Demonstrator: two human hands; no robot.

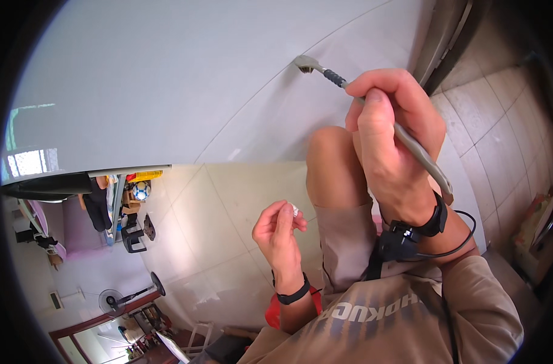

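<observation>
- One right hand point(390, 136) was wrapped around one long grey plastic brush point(373, 109), whose small dark-bristled head touched the pale wall point(167, 79) along a thin seam.
- One left hand point(279, 233), held low over the tiled floor point(216, 242), pinched one small white object point(295, 211) between its fingertips.
- Two black wristbands, one per wrist, were visible.

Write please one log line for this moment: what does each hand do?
right hand: grips grey brush, bristles on white surface | left hand: pinches small white item, kind unclear | person crouched, knee up
</observation>
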